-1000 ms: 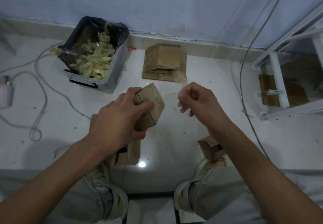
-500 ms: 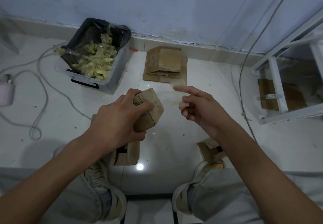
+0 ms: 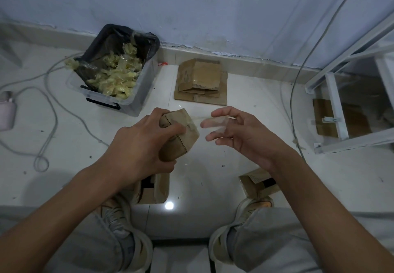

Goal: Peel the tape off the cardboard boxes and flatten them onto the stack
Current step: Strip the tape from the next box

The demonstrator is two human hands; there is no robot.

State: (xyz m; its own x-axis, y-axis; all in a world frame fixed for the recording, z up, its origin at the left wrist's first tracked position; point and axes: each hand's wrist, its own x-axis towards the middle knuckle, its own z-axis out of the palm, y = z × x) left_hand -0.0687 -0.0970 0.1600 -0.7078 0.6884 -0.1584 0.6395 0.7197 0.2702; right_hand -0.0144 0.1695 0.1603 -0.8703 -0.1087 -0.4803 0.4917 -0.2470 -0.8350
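Biggest thing down here is the white tiled floor [image 3: 245, 93], running up to a bluish wall with chipped paint along the base. A white metal rack [image 3: 341, 111] sits off to the right with some brown cardboard under it. On the left there's a clear plastic bin [image 3: 136, 100] lined with a black bag and piled with crumpled yellowish tape scraps. Next to that, close to the wall, is the stack of flattened cardboard [image 3: 201, 81], lying flat on the floor. Two more small boxes sit by the person's shoes, one near the left shoe [image 3: 158, 189] and one near the right [image 3: 255, 184].

The box being worked on [image 3: 181, 132] is up in the air between the knees, well short of the stack. The left hand [image 3: 138, 145] has its fingers wrapped tight around it. The right hand [image 3: 241, 132] is just beside it, fingers loosely spread, with a strip of clear tape [image 3: 215, 123] stuck across the fingertips; a thin strand of it stretches back toward the box's top corner.
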